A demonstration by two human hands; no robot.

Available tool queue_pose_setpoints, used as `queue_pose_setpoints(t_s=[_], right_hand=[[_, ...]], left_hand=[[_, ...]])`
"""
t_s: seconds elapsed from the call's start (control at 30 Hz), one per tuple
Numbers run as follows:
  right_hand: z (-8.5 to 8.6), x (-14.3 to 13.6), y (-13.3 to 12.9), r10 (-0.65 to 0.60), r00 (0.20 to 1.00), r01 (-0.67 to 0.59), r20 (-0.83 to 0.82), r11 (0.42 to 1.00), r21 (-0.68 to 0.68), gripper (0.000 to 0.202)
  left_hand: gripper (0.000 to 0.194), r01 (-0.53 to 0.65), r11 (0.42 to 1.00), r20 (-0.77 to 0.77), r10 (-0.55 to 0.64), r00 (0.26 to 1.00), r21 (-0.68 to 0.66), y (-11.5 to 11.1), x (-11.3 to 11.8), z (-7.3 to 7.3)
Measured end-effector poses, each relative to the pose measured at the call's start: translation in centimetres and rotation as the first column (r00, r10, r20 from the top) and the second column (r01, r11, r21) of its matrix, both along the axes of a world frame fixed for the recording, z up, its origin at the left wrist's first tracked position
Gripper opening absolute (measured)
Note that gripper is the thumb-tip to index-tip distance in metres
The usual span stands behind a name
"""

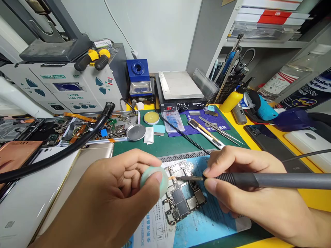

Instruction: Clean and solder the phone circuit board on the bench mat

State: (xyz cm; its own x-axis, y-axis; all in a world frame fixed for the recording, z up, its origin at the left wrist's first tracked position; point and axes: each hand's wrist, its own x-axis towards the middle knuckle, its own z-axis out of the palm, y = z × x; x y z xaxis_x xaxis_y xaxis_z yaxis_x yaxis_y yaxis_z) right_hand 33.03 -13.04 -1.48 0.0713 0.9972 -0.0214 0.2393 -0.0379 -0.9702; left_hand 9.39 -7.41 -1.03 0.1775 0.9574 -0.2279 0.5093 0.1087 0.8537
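Note:
My left hand (113,193) pinches a translucent green spool of desoldering braid (164,184) between thumb and fingers. From it a short copper braid end (171,178) sticks out to the right. My right hand (258,205) grips a soldering iron (292,181) like a pen. Its dark tip points left and meets or nearly meets the braid; actual contact I cannot tell. Below both lies a phone circuit board (180,201) with black chips and silver shields, partly covered from above by the tools. The board rests on a blue and white printed sheet (207,230).
A hot air station (69,86) stands at back left, its black hose (85,143) crossing over phones. Behind are an iron stand (138,81) and a heating plate (181,84). An open flux tin (151,118), a brush (204,132) and tweezers (219,129) lie on the green mat (124,147).

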Motion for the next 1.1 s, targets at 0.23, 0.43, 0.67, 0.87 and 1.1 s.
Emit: queue_pose_setpoints(t_s=[0.23, 0.43, 0.67, 0.87, 1.1], right_hand=[[0.2, 0.0, -0.2, 0.007, 1.000, -0.006, 0.020, 1.000, -0.004, 0.016], [0.8, -0.3, 0.3, 0.007, 0.993, -0.014, 0.116, 0.998, 0.056, 0.017], [0.5, -0.3, 0.1, 0.013, 0.982, -0.027, 0.186, 0.997, 0.072, 0.015], [0.3, -0.3, -0.2, -0.006, 0.980, -0.011, 0.197, 0.996, 0.085, 0.013], [0.2, -0.2, -0.2, 0.019, 0.983, -0.029, 0.181, 0.998, 0.054, 0.014]], left_hand=[[0.041, -0.031, 0.999, -0.022, 0.030, 0.999, -0.022, -0.4, 0.4, 0.6], [0.041, -0.064, 0.998, -0.071, 0.063, 0.996, -0.015, -0.7, 0.8, 0.9], [0.038, -0.057, 0.998, -0.110, 0.060, 0.992, 0.027, -0.6, 0.8, 0.8], [0.035, -0.039, 0.998, -0.070, 0.043, 0.997, 0.056, -0.6, 0.8, 0.7], [0.030, 0.000, 0.999, -0.046, 0.003, 0.999, 0.049, -0.1, 0.3, 0.4]])
